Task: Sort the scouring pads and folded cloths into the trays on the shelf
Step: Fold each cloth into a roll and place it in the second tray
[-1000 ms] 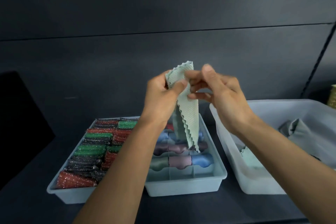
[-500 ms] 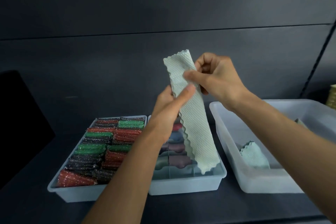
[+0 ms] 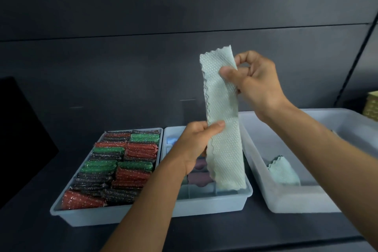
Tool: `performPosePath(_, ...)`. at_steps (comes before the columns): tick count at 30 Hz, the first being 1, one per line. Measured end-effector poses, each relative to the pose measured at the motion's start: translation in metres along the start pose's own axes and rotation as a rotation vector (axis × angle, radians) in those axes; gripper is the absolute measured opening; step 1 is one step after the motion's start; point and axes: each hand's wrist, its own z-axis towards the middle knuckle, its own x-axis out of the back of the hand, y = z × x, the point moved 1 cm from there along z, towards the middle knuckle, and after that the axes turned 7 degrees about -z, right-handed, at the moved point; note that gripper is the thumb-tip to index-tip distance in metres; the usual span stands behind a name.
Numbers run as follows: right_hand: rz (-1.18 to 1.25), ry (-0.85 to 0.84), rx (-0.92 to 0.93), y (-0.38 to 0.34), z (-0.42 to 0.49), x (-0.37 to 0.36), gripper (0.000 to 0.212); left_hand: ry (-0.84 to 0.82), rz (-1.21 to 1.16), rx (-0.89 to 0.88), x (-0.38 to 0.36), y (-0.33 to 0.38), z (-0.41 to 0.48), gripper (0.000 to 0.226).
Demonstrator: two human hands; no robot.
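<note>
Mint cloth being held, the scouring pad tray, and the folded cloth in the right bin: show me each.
mint cloth (image 3: 222, 108): head view, middle of the upright strip.
scouring pad tray (image 3: 88, 216): head view, front wall.
folded cloth (image 3: 283, 172): head view, top face.

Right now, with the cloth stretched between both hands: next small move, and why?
Probably fold it: bring the right hand down toward the left hand. The cloth hangs as a long upright strip, seemingly too long for the compartments of the middle tray below it.
</note>
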Motion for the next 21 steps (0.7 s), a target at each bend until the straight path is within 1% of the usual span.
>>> performPosePath(2, 0.048, -0.092, 0.009, -0.003, -0.008, 0.002, 0.01, 0.063, -0.068, 0.109, 0.009, -0.006, 0.007, 0.035)
performPosePath(4, 0.048, -0.188, 0.041, -0.001, -0.019, 0.004, 0.008, 0.122, -0.12, 0.157, 0.018, -0.008, 0.012, 0.04)
performPosePath(6, 0.002, -0.274, 0.083, 0.006, -0.032, 0.006, 0.006, 0.14, -0.167, 0.2, 0.026, -0.011, 0.017, 0.042)
performPosePath(8, -0.094, -0.371, 0.114, 0.02, -0.048, 0.004, 0.01, 0.153, -0.217, 0.228, 0.032, -0.013, 0.021, 0.037)
performPosePath(10, -0.247, -0.441, 0.171, 0.037, -0.062, 0.0, 0.012, 0.17, -0.263, 0.23, 0.034, -0.014, 0.024, 0.027)
performPosePath(13, -0.449, -0.459, 0.342, 0.063, -0.075, -0.007, 0.025, 0.149, -0.365, 0.262, 0.033, -0.016, 0.028, 0.025)
performPosePath(14, -0.488, -0.463, 0.393, 0.069, -0.077, -0.009, 0.028, 0.165, -0.387, 0.28, 0.031, -0.015, 0.027, 0.026)
performPosePath(16, -0.53, -0.467, 0.459, 0.076, -0.08, -0.011, 0.029, 0.187, -0.412, 0.299, 0.031, -0.017, 0.028, 0.027)
performPosePath(19, -0.584, -0.474, 0.55, 0.084, -0.081, -0.012, 0.026, 0.232, -0.454, 0.285, 0.032, -0.019, 0.029, 0.039)
performPosePath(21, -0.606, -0.493, 0.589, 0.089, -0.081, -0.01, 0.025, 0.239, -0.465, 0.263, 0.033, -0.019, 0.029, 0.053)
